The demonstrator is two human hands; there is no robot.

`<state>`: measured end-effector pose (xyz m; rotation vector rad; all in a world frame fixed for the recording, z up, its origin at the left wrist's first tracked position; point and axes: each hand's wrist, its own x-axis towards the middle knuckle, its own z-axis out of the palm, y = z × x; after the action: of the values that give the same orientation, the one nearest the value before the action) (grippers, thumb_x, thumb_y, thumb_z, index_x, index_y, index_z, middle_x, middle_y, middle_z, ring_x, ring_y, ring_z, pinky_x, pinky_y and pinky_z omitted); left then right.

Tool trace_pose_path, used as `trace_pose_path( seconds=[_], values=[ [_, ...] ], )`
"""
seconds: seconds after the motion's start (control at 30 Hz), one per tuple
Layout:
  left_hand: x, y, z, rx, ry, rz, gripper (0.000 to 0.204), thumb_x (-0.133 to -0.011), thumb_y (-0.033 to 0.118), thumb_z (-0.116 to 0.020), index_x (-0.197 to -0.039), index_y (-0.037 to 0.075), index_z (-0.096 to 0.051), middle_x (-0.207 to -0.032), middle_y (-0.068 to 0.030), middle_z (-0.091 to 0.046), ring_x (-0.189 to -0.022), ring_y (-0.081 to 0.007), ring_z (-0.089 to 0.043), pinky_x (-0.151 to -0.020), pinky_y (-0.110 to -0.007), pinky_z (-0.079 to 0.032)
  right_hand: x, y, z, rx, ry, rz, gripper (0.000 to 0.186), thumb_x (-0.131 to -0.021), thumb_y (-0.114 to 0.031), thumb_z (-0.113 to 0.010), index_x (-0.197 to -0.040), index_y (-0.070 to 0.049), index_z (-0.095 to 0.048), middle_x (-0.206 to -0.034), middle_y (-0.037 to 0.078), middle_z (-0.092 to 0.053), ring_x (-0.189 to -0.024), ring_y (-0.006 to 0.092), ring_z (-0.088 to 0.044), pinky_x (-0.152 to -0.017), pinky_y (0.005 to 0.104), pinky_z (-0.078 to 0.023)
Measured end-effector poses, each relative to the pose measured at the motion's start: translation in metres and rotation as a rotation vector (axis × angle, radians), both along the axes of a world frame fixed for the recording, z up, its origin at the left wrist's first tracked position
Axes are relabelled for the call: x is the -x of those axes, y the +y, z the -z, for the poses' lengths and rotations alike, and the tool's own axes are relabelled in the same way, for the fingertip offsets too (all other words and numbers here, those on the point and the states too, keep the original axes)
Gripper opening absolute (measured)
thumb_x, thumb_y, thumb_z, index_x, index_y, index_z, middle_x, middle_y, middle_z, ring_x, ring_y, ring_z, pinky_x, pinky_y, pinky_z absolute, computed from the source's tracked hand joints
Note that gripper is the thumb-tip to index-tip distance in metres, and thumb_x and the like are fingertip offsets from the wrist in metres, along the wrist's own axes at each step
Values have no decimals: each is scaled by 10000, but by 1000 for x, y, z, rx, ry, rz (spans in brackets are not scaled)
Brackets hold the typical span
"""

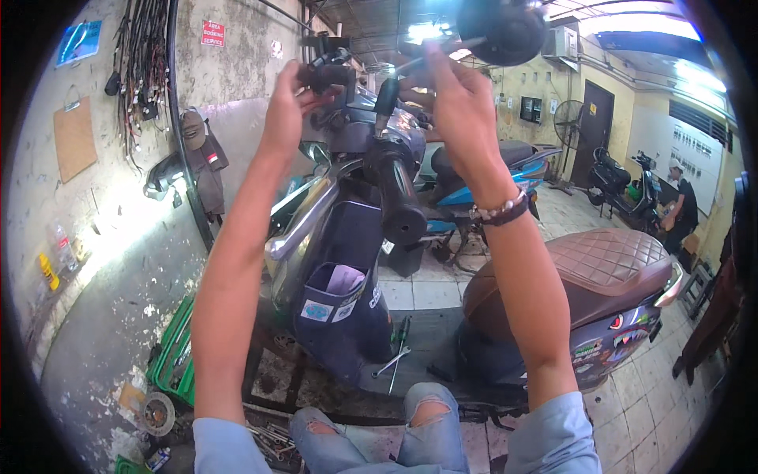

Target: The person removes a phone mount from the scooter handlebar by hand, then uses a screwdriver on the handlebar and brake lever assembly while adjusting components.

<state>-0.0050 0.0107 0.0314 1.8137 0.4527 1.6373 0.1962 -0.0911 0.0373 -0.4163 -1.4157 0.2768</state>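
The mirror (505, 31) lies one o'clock from the nearer right hand (462, 91), stem (473, 43) toward two; left hand (289, 103) likewise part-curled, holds unclear.

Overhead: white ceiling lamp (429, 32), blown out, top centre; long white roof strip (639, 24), glaring, upper right. Stained grey plaster wall (114, 241): bright streak, left of frame. My bare right hand (466, 107): hazy beside the lamp. Optics: fisheye bend, blackened corners.

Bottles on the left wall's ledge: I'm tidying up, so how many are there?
2: a yellow bottle and, just right of it, a clear bottle; any behind them would be hidden.
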Motion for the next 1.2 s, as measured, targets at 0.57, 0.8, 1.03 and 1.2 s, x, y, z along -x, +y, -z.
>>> trace_pose_path(
  seconds=[0.57,0.8,1.03,1.2],
  values=[
    [-20,-59,34,-227,157,113,351,-979,176,-616,-1232,-63,-663,-1090,-117,-740,-1014,-174,-678,-955,-309,-500,-6,39,-72,408,-778,-649,426,-1011,-400,-666,-1173,-7,-691,-874,25,-677,-820,110,-642,-764,262,-521],
    [-33,-62,31,-263,235,231,348,-1051,194,-625,-1319,-25,-657,-1130,-74,-743,-1061,-134,-661,-970,-266,-494,-17,-2,-76,274,-778,-398,287,-1045,-293,-610,-1052,-18,-687,-833,17,-658,-827,113,-643,-704,252,-500],
    [-9,-65,26,-348,527,42,303,-1036,143,-626,-1301,20,-706,-1179,-45,-744,-1081,-107,-657,-965,-267,-502,-73,-39,-37,184,-214,-118,297,-1067,-358,-587,-1109,-76,-669,-890,19,-673,-690,133,-665,-605,272,-539],
    [-24,-95,27,-446,581,-299,267,-923,194,-765,-1100,-6,-785,-968,-187,-782,-884,-237,-756,-871,-351,-596,-163,24,90,461,161,55,369,-1017,-407,-625,-1113,-67,-730,-836,-1,-664,-764,109,-635,-627,256,-466]
  ],
)
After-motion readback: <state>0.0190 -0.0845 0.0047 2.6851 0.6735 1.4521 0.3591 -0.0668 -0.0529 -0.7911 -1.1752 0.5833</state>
